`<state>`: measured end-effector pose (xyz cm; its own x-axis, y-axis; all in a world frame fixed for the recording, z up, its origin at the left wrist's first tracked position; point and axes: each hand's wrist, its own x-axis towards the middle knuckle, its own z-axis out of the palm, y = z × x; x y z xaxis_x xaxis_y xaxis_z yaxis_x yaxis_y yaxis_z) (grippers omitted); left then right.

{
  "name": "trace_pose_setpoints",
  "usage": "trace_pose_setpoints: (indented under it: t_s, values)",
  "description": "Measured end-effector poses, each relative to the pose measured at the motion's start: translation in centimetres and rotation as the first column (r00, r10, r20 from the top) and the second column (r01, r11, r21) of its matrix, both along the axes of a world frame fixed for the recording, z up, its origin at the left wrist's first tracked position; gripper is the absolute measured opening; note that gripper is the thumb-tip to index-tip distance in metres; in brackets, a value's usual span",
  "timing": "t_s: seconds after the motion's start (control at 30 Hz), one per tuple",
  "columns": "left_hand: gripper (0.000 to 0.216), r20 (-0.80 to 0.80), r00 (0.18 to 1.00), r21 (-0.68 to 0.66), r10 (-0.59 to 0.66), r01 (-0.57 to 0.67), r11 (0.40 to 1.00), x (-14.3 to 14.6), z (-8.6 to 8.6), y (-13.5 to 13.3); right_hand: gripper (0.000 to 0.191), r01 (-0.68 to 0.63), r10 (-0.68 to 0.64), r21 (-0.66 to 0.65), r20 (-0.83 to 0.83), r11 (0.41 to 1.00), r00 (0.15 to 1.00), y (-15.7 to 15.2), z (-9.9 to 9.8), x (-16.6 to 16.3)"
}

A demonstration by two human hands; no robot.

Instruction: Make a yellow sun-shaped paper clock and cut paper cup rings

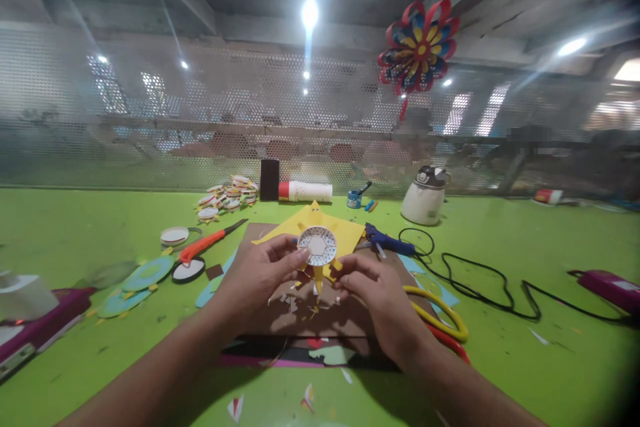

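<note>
A small paper turtle (pixel 318 247) is held up over a brown board (pixel 280 323). Its round white shell has a hexagon and dark speckles, and yellow paper limbs stick out around it. My left hand (pixel 267 270) pinches the shell's left edge between thumb and fingers. On the other side, the fingertips of my right hand (pixel 380 293) close on a yellow leg at the lower right. Behind the turtle lies a yellow paper sheet (pixel 285 225). Paper scraps (pixel 290 301) are scattered on the board below my hands.
A blue glue gun (pixel 387 239) with a black cord lies at right, near yellow-handled scissors (pixel 453 323). An orange cutter (pixel 205 245) and blue paper rings (pixel 147 273) are at left. Paper turtles (pixel 233 197), a white roll (pixel 310 191), a paint jar (pixel 354 199) and a flask (pixel 424 200) stand behind.
</note>
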<state>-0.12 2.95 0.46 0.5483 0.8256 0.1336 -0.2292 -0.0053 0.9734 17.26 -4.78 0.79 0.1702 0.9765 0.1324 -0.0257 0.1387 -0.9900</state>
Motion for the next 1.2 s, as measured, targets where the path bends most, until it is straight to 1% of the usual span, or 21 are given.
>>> trace_pose_setpoints:
  t_s: [0.07,0.13,0.2,0.27,0.37,0.43,0.57,0.67,0.73,0.8,0.93,1.0,1.1,1.2]
  values:
    - [0.031,0.005,1.0,-0.004,-0.012,0.012,1.0,0.0,-0.2,0.0,0.018,0.077,-0.076,0.028,-0.045,0.997,0.996,0.3,0.0,0.4]
    - [0.029,0.009,0.999,-0.02,-0.037,0.037,0.999,0.0,-0.3,0.0,0.026,0.107,-0.102,0.064,-0.075,0.992,0.992,0.5,0.0,0.7]
    - [0.028,-0.007,0.998,-0.024,-0.06,0.06,0.998,0.0,-0.5,0.0,0.035,0.085,-0.08,0.084,-0.056,0.993,0.995,0.7,0.2,0.8]
    - [0.027,-0.042,0.998,0.008,-0.056,0.056,0.998,0.0,-0.6,0.0,0.04,0.033,-0.032,0.081,-0.014,0.996,0.999,0.7,0.3,0.7]
    - [0.029,-0.092,0.994,0.042,-0.056,0.06,0.997,0.1,-0.5,-0.1,0.039,-0.006,0.003,0.078,0.047,0.997,0.999,0.7,0.4,0.6]
    - [0.03,-0.098,0.993,0.025,-0.072,0.075,0.997,0.2,-0.3,-0.3,0.037,-0.004,0.001,0.063,0.05,0.998,0.999,0.7,0.3,0.6]
    - [0.028,-0.02,0.994,-0.029,-0.107,0.106,0.994,0.4,0.3,-0.9,0.035,-0.028,0.029,0.039,-0.026,0.999,0.999,0.7,0.0,0.6]
    - [0.034,0.066,0.991,-0.064,-0.115,0.119,0.991,0.6,0.5,-1.0,0.033,-0.055,0.057,0.039,-0.05,0.998,0.997,0.7,-0.2,0.5]
    - [0.038,0.083,0.991,-0.08,-0.106,0.113,0.99,0.7,0.5,-1.1,0.032,-0.064,0.064,0.029,-0.027,0.998,0.998,0.6,-0.2,0.4]
    - [0.036,0.068,0.994,-0.077,-0.082,0.087,0.993,0.7,0.5,-1.1,0.033,-0.075,0.075,0.019,0.0,0.997,0.997,0.5,-0.1,0.2]
    - [0.03,0.016,1.0,-0.068,0.007,-0.006,0.998,0.7,1.0,-1.2,0.034,-0.102,0.101,0.008,0.052,0.995,0.994,0.2,-0.1,0.0]
    - [0.029,0.009,1.0,-0.081,0.014,-0.013,0.997,0.7,1.2,-1.3,0.035,-0.112,0.112,0.002,0.071,0.994,0.991,0.1,-0.2,0.1]
    - [0.027,0.009,1.0,-0.071,0.01,-0.009,0.997,0.6,1.2,-1.1,0.037,-0.124,0.124,-0.008,0.062,0.992,0.99,0.2,-0.6,0.3]
    - [0.026,0.018,1.0,-0.1,0.023,-0.022,0.995,0.6,1.0,-1.0,0.037,-0.124,0.124,-0.021,0.023,0.992,0.992,0.4,-0.8,0.3]
